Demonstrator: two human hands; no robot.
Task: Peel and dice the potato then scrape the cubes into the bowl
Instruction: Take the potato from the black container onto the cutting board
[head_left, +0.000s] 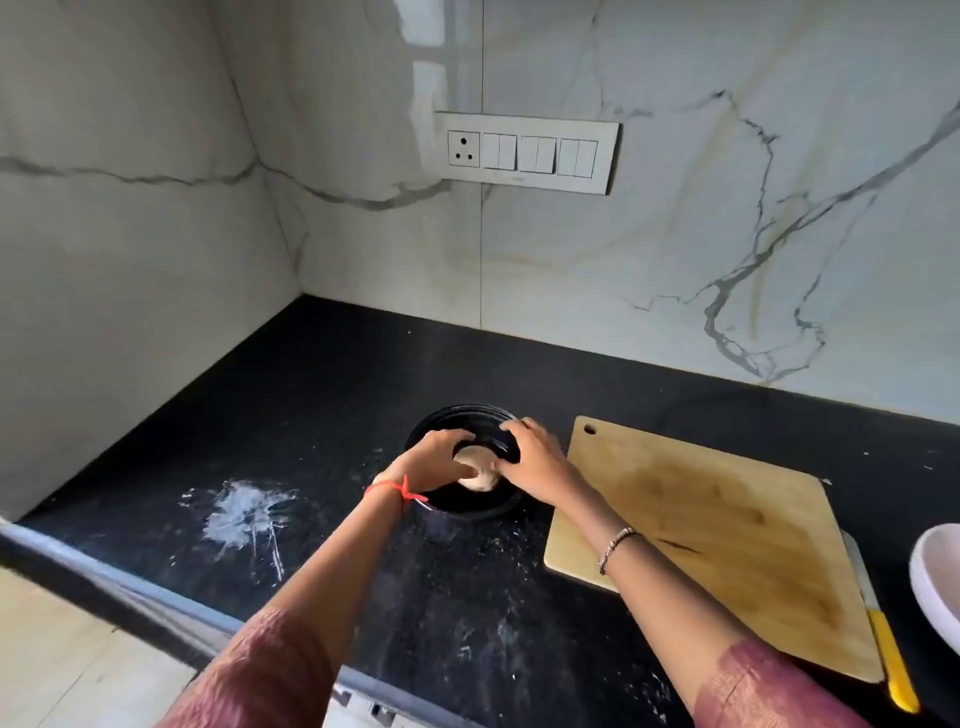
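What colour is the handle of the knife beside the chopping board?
Yellow knife handle; head view.

1. The potato (475, 467) in the black bowl (457, 415) shows only its middle. The left hand (436, 457) covers its left side and the right hand (535, 462) its right.
2. Whether the right hand's fingers (511, 427) hold the potato or the black bowl's rim cannot be told.
3. The white bowl (935, 587) is cut off by the right edge.
4. Of the knife (891, 665), only a thin strip of blade shows beside the cutting board (701, 535).
5. Both sleeves (260, 675) run out at the bottom edge.
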